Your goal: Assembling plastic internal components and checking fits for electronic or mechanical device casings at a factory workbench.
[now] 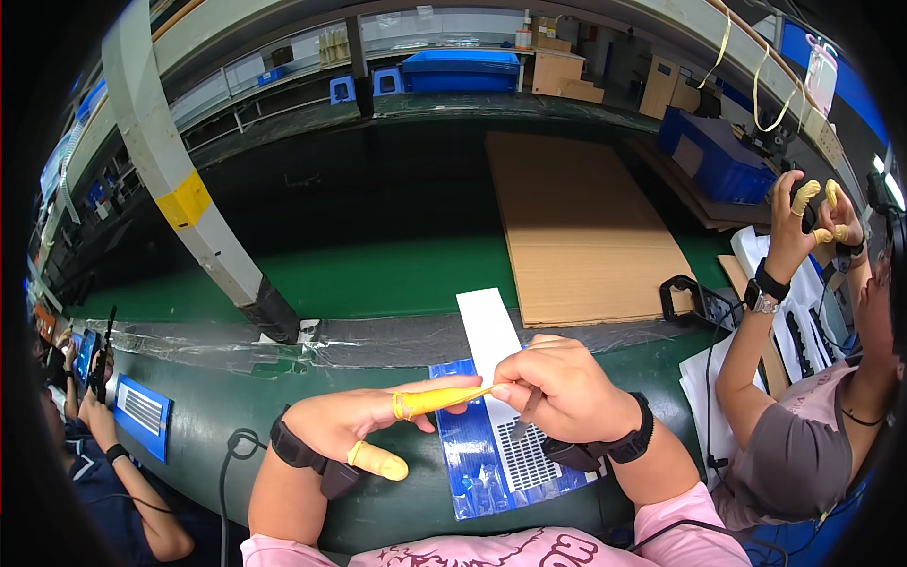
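Note:
My left hand (340, 420) is stretched out over the bench, its fingers extended. A yellow finger cot (430, 401) covers its index finger, and a second yellow cot (378, 462) covers its thumb. My right hand (578, 392) pinches the tip of the index finger's cot, which is drawn out thin. A narrow grey flat tool (527, 413) also points down from my right hand; its exact kind is unclear. Beneath both hands lies a blue board (463, 472) with a white sheet (489, 335) on it. Rows of small black pieces (529, 460) show on the sheet's near part.
A person (794, 425) at right raises both hands with yellow finger cots. Another person (132, 491) works at left by a second blue board (142, 416). Beyond the bench are a slanted post (184, 180), a flat cardboard sheet (586, 236) and a blue bin (713, 156).

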{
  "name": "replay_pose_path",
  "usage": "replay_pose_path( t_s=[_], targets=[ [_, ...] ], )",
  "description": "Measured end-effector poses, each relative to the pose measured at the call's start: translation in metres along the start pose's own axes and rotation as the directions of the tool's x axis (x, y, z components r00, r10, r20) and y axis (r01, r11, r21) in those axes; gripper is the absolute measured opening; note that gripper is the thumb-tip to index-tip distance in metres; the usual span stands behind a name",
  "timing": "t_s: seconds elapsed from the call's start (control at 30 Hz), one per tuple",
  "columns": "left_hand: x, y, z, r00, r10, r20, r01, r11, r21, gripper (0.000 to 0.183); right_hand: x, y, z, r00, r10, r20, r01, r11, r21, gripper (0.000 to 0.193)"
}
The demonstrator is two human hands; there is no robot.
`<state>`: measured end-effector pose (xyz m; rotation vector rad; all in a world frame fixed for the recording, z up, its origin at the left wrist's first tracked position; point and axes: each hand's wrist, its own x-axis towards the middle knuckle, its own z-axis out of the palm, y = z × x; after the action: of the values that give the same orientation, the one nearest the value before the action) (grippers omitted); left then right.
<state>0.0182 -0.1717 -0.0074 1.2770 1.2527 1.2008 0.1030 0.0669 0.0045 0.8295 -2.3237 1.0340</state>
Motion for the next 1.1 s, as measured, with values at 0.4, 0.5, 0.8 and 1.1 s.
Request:
replay_pose_path(
  t_s=[0.4,0.5,0.8,1.1],
  targets=[
    [0.012,-0.002,0.011,0.989,0.100,-0.107,-0.129,0.940,-0.316,0.091,0.000,-0.010,0.001,0.979,0.194,-0.067,-0.185,0.976,0.115,0.007],
    [0.011,-0.003,0.010,0.987,0.126,-0.099,-0.154,0.916,-0.370,0.091,0.000,-0.011,-0.002,0.979,0.168,-0.112,-0.161,0.985,0.068,0.012],
    [0.012,-0.005,0.014,0.983,0.086,-0.161,-0.147,0.897,-0.417,0.098,0.000,-0.016,0.004,0.999,-0.006,-0.047,0.001,0.995,-0.096,0.019],
    [0.009,-0.012,0.012,0.992,0.088,-0.094,-0.118,0.915,-0.386,0.098,0.001,-0.014,0.010,0.980,-0.119,-0.160,0.099,0.987,-0.125,0.015]
  ],
)
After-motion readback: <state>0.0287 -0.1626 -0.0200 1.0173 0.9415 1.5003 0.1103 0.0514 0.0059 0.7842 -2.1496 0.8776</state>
